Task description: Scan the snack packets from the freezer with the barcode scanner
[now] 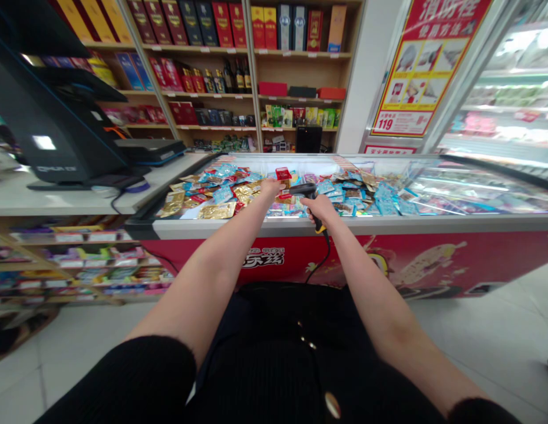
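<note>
Black knitted clothing [274,353] is filling the bottom of view, with both bare forearms stretching toward 12 o'clock.

Left hand [270,188] is pinching a small red packet [283,174] at the fingertips, holding it upright just above the glass lid of the freezer chest [389,225].

Right hand [320,207] is wrapping closed around the handle of a barcode scanner [303,189]. The scanner's head is pointing toward 10 o'clock at the red packet, near it but apart. The scanner cable [322,259] is hanging down the chest front toward 6 o'clock.

Loose snack packets [221,194] are lying heaped over the lid, from 9 round to 3 o'clock of the hands. A till terminal [57,135] is sitting on the counter [57,206] at 9 o'clock.

Risks, as judged:
- The pinch is looking light, so the red packet could be slipping into the heap and getting lost among the others.
- The scanner is aiming low over the heap, so a neighbouring packet's code could be getting caught instead.
- The left forearm is lying close over the near rim, so a sideways sweep could be pushing packets to the floor.
- The hanging cable could be snagging on the rim and jerking the scanner off line.
</note>
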A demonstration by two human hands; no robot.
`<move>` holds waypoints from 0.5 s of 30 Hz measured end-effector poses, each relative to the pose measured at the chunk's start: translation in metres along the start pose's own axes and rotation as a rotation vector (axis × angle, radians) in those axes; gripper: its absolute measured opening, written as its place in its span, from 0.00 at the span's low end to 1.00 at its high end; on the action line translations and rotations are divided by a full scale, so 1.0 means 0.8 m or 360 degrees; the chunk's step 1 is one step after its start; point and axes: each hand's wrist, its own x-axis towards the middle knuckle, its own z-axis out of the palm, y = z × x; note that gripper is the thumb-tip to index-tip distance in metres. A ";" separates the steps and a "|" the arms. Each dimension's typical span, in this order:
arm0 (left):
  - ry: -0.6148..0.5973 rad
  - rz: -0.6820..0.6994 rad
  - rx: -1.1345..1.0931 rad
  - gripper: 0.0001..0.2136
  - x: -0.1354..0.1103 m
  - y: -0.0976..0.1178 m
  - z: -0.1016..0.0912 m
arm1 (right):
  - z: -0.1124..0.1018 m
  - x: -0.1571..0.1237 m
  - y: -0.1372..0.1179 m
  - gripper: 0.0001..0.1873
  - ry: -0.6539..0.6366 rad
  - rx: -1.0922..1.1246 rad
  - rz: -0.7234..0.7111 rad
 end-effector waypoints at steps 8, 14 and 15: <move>-0.0034 -0.0079 0.0000 0.07 -0.002 0.004 0.000 | -0.007 -0.002 -0.001 0.16 -0.0016 0.0031 0.0014; -0.0051 -0.0104 -0.0014 0.07 0.000 0.005 0.011 | -0.013 -0.001 0.003 0.16 -0.0004 0.0039 0.0007; -0.0060 -0.0116 -0.0054 0.07 0.000 0.005 0.013 | -0.015 0.000 0.005 0.16 -0.0002 0.0053 0.0008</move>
